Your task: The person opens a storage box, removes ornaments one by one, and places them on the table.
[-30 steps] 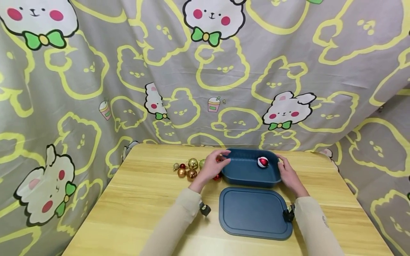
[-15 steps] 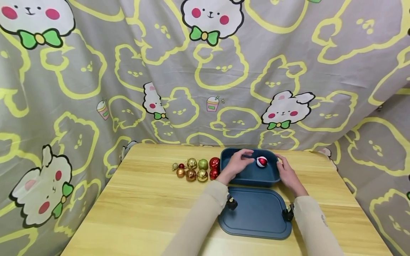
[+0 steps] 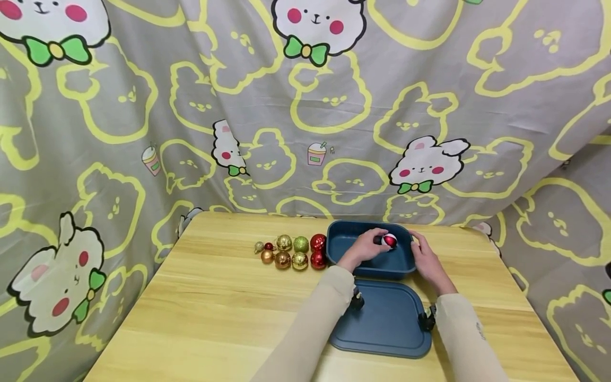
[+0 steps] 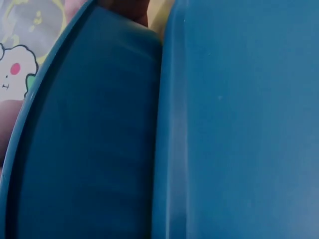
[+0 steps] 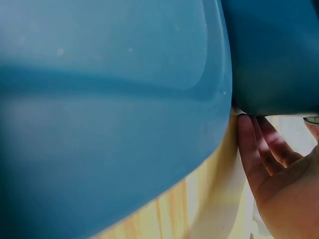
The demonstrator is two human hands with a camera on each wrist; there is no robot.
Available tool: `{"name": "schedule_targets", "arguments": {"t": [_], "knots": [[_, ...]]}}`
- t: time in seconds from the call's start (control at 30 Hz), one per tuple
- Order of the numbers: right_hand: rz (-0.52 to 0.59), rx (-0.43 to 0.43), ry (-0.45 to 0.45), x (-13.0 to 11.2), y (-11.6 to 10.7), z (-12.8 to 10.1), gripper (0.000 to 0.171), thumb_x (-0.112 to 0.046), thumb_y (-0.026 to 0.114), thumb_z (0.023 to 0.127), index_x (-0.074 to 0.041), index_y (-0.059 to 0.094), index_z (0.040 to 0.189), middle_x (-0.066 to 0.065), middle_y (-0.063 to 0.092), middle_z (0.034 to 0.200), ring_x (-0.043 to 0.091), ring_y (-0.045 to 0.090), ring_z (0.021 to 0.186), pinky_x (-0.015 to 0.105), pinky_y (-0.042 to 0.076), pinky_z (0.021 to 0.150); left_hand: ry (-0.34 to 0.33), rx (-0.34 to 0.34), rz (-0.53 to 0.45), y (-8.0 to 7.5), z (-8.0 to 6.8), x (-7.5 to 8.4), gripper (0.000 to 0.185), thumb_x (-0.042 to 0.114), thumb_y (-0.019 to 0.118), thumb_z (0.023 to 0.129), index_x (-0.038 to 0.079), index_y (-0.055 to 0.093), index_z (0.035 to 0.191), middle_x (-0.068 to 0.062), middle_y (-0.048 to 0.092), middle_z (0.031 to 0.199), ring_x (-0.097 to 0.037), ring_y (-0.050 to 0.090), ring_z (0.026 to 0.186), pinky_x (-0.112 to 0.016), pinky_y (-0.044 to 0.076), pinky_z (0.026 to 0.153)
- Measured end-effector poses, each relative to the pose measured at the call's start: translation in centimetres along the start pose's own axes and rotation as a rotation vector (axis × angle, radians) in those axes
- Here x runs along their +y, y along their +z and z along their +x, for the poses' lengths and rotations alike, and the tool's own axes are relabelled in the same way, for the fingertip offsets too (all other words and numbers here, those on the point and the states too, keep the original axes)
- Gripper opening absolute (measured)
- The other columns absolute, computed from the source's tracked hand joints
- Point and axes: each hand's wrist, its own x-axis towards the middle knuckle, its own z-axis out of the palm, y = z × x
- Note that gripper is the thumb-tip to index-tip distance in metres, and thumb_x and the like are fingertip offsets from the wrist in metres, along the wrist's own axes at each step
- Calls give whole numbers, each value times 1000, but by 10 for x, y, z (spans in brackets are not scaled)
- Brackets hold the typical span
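A big grey cloth with white bunnies and yellow outlines hangs behind everything. No words can be read on it, only small drink cups drawn here and there.

In front of it stands the wooden desk. Near the desk's front edge, on the right half, a flat blue lid lies. Just behind the lid sits a blue box, open at the top, close to the desk's back edge.

The left hand reaches into the box, and its curled fingers touch a small red and white ball inside; whether they pinch it cannot be told. The right hand rests against the right side of the box with loose fingers.

To the left of the box, two short rows of shiny balls lie on the desk, red, green, gold and copper, the smallest at the left end.

The head view shows the whole desk and the balls. The left wrist view shows only the blue box wall beside the blue lid, very close up. The right wrist view shows the underside of the right hand below the box, with the lid filling the rest and a strip of the desk's wood.
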Motion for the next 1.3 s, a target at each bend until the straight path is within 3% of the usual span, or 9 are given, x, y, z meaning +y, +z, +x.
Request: {"name": "schedule_targets", "arguments": {"t": [0.17,0.27,0.43,0.57,0.9,1.03,1.3], "knots": [[-5,15,-9,0,-1,0,55,-39,25,114,-14,23,164,32,31,162,54,33,145,69,24,119,0,-32,131,3,2,2,51,23,73,99,22,59,148,-4,53,153,-22,52,138,-34,46,112],[0,11,-6,1,-1,0,55,-39,26,114,-15,24,164,32,32,161,53,34,144,68,24,119,22,-41,204,5,3,1,49,25,74,98,22,61,145,-4,54,149,-22,53,134,-34,47,111],[-1,2,-3,2,0,0,56,-40,25,114,-16,23,164,32,32,161,53,36,142,69,25,118,54,-16,245,7,3,-1,41,26,80,93,20,67,131,-3,61,137,-20,57,122,-31,49,106],[0,-6,1,3,-2,0,56,-41,24,114,-16,22,165,32,30,162,54,34,143,70,24,119,79,-36,280,8,3,0,36,27,82,92,20,68,125,1,67,131,-13,62,117,-26,50,103],[2,-20,10,2,-1,0,58,-44,23,114,-18,20,166,30,28,164,54,31,145,70,23,119,173,-143,445,12,7,-4,47,37,77,94,29,64,139,6,67,136,-10,62,119,-24,50,103],[8,-11,0,1,-2,0,57,-42,24,114,-16,21,165,31,29,163,54,33,144,70,24,119,211,-151,481,12,7,-3,41,37,76,95,28,67,134,8,69,132,-8,62,114,-21,49,101],[13,-16,6,1,0,0,57,-41,24,114,-16,21,165,31,26,165,54,30,146,70,22,120,219,-137,484,13,7,-5,36,35,76,95,23,67,129,6,69,123,-6,61,106,-18,49,96]]}}
